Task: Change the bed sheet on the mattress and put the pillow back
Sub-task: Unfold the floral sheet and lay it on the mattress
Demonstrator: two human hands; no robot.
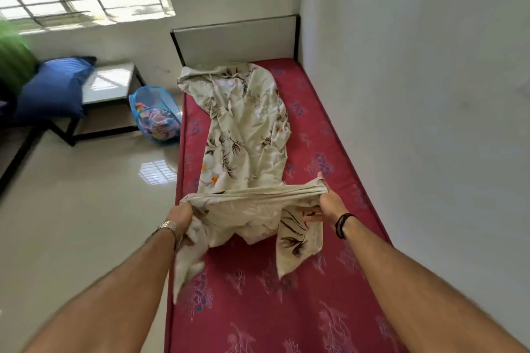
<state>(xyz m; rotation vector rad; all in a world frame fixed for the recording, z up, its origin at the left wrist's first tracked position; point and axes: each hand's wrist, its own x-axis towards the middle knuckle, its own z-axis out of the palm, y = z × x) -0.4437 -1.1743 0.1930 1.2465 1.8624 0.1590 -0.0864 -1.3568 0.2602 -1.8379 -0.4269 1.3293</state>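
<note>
Sheet point(243, 135) bunched on mattress point(329, 281), gripped by both hands.

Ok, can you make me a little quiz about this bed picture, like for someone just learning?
1. True or false: the cream floral bed sheet lies bunched in a long strip down the red patterned mattress.
2. What is the left hand doing?
A. pinching the sheet's near edge
B. lifting the pillow
C. resting on the floor
3. Fill in: the dark blue pillow lies on the white-topped ____, away from the bed.

Key
1. True.
2. A. The right hand grips the same edge, stretched between both hands.
3. Table.
</note>
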